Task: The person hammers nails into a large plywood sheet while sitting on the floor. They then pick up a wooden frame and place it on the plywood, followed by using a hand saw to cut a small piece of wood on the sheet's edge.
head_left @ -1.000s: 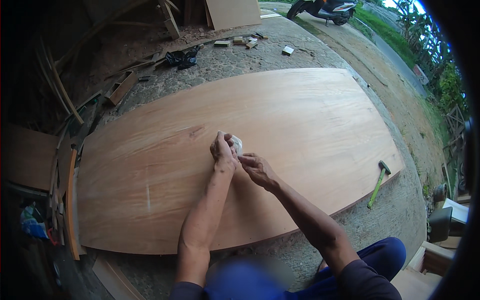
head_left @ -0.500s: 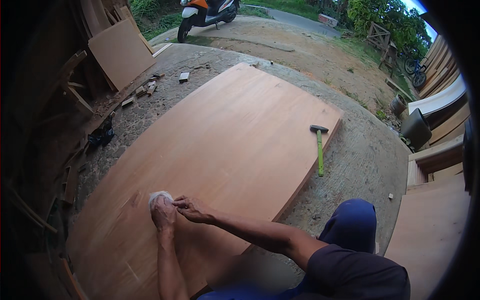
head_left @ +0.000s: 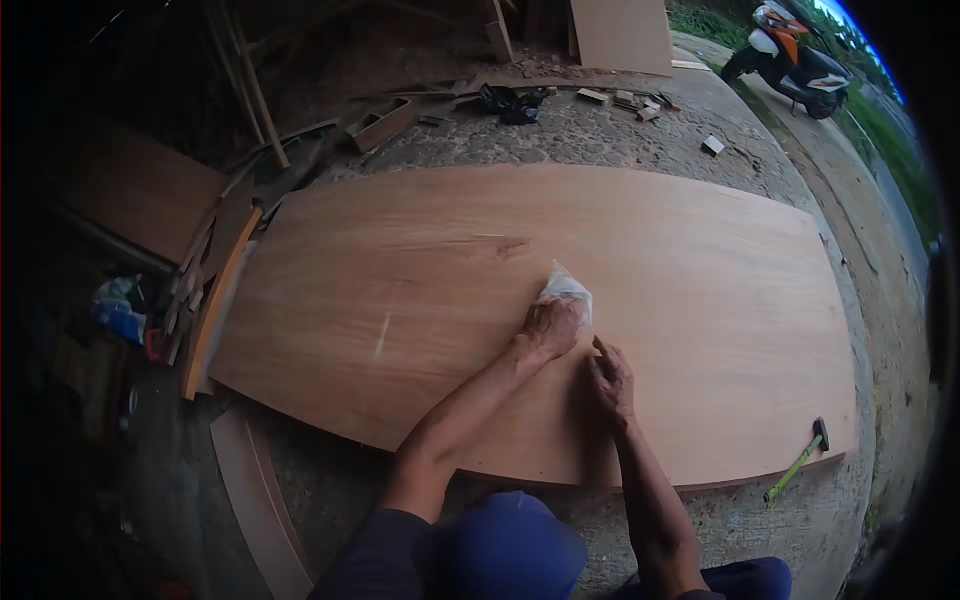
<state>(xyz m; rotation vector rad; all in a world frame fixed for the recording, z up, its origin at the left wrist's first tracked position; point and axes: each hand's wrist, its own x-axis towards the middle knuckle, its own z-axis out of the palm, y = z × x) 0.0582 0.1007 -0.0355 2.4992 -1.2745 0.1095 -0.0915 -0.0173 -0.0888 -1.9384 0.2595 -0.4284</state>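
Note:
A large wooden panel lies flat before me, pale brown, with a dark knot and scuff marks left of its middle. My left hand is closed around a crumpled white plastic bag, which rests on the panel with one corner pointing away from me. Just to its right, apart from the bag, my right hand hovers over the panel with fingers curled together. Anything small between those fingers is too fine to make out. A hammer with a green handle lies at the panel's near right edge.
Wood offcuts and a black plastic bag litter the rough ground beyond the panel. At the left are an orange-edged strip and a curved board. A motor scooter stands far right. My blue-clad knee is near.
My view has swung left, so the panel now lies across it. My right hand has drawn away from the bag, which my left hand still grips.

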